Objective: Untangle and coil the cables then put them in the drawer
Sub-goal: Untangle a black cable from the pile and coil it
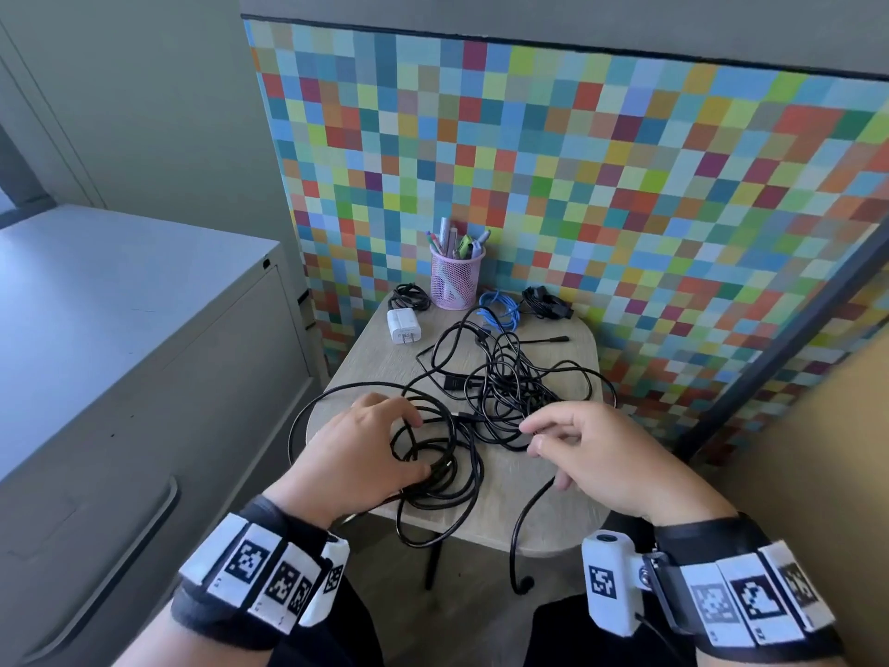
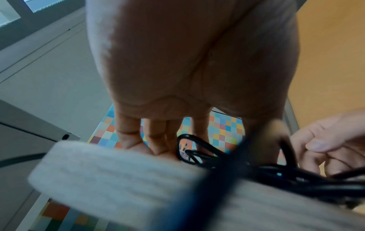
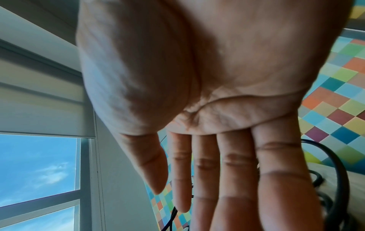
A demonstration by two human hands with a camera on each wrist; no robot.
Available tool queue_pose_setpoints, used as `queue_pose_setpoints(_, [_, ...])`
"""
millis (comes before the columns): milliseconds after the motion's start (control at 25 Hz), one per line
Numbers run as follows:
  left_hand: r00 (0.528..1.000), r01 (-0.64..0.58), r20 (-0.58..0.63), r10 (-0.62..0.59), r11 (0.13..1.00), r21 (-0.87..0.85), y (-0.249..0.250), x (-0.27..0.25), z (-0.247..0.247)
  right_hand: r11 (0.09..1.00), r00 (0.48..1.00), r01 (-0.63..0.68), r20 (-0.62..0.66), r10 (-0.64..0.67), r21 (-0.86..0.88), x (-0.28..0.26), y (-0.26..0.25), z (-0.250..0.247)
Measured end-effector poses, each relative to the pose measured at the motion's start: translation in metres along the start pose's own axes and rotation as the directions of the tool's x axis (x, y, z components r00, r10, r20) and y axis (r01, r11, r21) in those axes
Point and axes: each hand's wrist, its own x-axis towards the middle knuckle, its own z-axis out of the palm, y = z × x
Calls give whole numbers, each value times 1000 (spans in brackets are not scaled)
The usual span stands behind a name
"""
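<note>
A tangle of black cables (image 1: 510, 382) covers the middle of the small wooden table (image 1: 553, 522). At its near left lies a partly wound coil of black cable (image 1: 442, 479), some loops drooping over the table's front edge. My left hand (image 1: 418, 445) holds this coil, thumb and index finger curled round its loops; the left wrist view shows the other fingers (image 2: 156, 134) reaching down to the tabletop beside the cables (image 2: 286, 176). My right hand (image 1: 529, 438) hovers over the tangle's near right, fingers (image 3: 233, 171) straight and holding nothing. One cable end (image 1: 522, 536) hangs off the front edge.
At the table's back stand a white charger (image 1: 403, 324), a pink mesh pen cup (image 1: 454, 281), a blue cable coil (image 1: 500, 312) and two wound black cables (image 1: 409, 297) (image 1: 546, 300). A grey drawer cabinet (image 1: 144, 353) stands left, drawers closed. A checkered partition rises behind.
</note>
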Motion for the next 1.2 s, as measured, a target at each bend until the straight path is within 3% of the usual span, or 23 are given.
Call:
queue_pose_setpoints(200, [993, 26, -102, -56, 963, -269, -5, -5, -3, 999, 999, 30, -22, -31, -24, 2, 0, 2])
queue_pose_setpoints(440, [975, -138, -220, 12, 811, -568, -1, -11, -15, 991, 993, 103, -72, -97, 90, 12, -13, 14])
queue_pose_setpoints(640, [943, -307, -299, 147, 731, -610, 9, -18, -22, 963, 988, 149, -64, -138, 225, 25, -20, 25])
queue_pose_setpoints(880, [916, -398, -232, 326, 675, -622, 13, -26, -29, 915, 989, 144, -16, -149, 376, 40, -22, 42])
queue_pose_setpoints(1080, [925, -370, -299, 233, 725, -580, 6, -19, -25, 837, 983, 182, -80, -165, 516, 38, -24, 42])
queue_pose_setpoints(1200, [938, -321, -316, 141, 694, -644, 11, -19, -23, 822, 977, 213, -100, -189, 529, 32, -25, 40])
